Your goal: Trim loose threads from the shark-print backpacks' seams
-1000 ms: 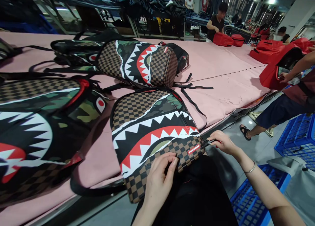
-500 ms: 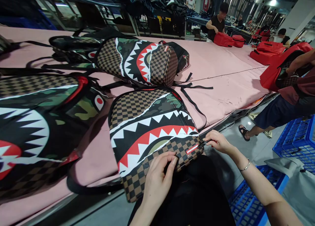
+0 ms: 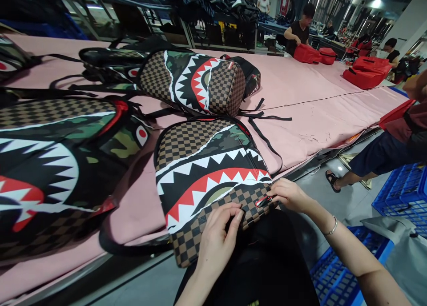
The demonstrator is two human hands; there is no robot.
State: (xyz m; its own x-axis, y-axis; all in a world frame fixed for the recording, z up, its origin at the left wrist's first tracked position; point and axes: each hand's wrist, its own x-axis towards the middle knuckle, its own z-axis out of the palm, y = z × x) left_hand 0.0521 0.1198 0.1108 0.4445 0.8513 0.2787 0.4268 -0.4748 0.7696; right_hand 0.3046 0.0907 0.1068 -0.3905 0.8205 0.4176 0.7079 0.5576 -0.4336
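Observation:
A backpack (image 3: 207, 172) printed with a shark mouth, brown checks and camouflage lies at the near edge of the pink table (image 3: 310, 119), its bottom end hanging over my lap. My left hand (image 3: 218, 237) pinches the backpack's lower checkered edge, fingers curled closed on it. My right hand (image 3: 288, 195) is closed on a small dark tool with red on it (image 3: 265, 201), its tip against the red label at the backpack's lower right corner. A thin bracelet sits on my right wrist.
More shark-print backpacks lie at the left (image 3: 50, 163) and behind (image 3: 196, 81), with loose black straps (image 3: 263, 119). Blue crates (image 3: 400, 195) stand on the floor at right beside a person in sandals (image 3: 376, 155). Other people handle red bags (image 3: 365, 72) at the far end.
My right hand has moved left with the tool, from beside the backpack's corner onto its red label. The person at right no longer holds a red bag up in view.

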